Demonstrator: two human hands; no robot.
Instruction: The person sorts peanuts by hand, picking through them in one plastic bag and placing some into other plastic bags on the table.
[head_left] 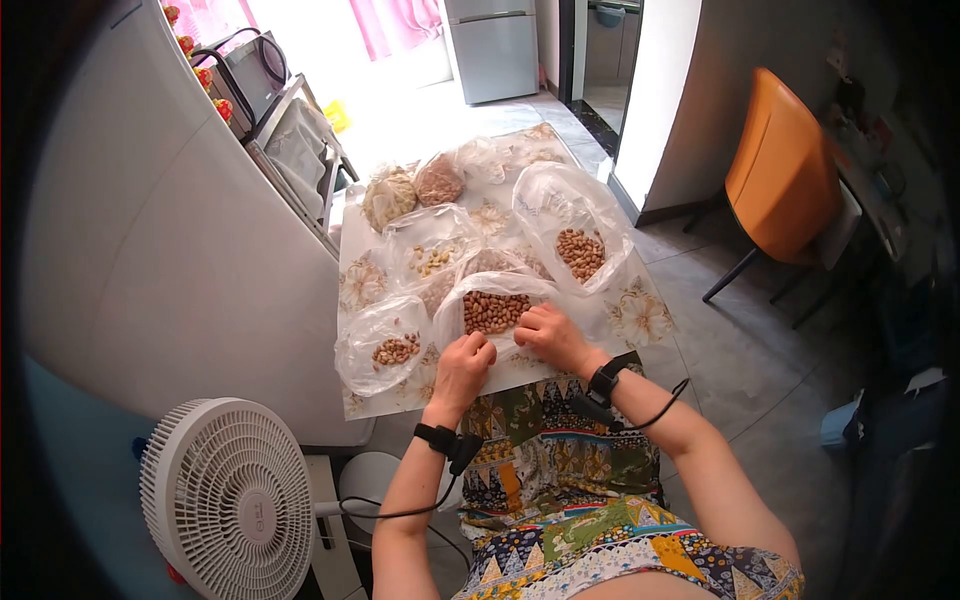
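Left bag (350, 348) lies open at the near left of the surface (648, 318), mouth spread, probably so its nuts (396, 350) stay in reach. Left hand (464, 366): fingers curled in at middle bag's (452, 318) near rim; can't tell if it pinches plastic or a nut. Brown nuts (490, 312) sit just far of the left hand, left of the right hand (548, 333), likely central for short reach. Right hand: fingers bunched, grip hidden. Right bag (572, 205) gapes farther off, apart from both.
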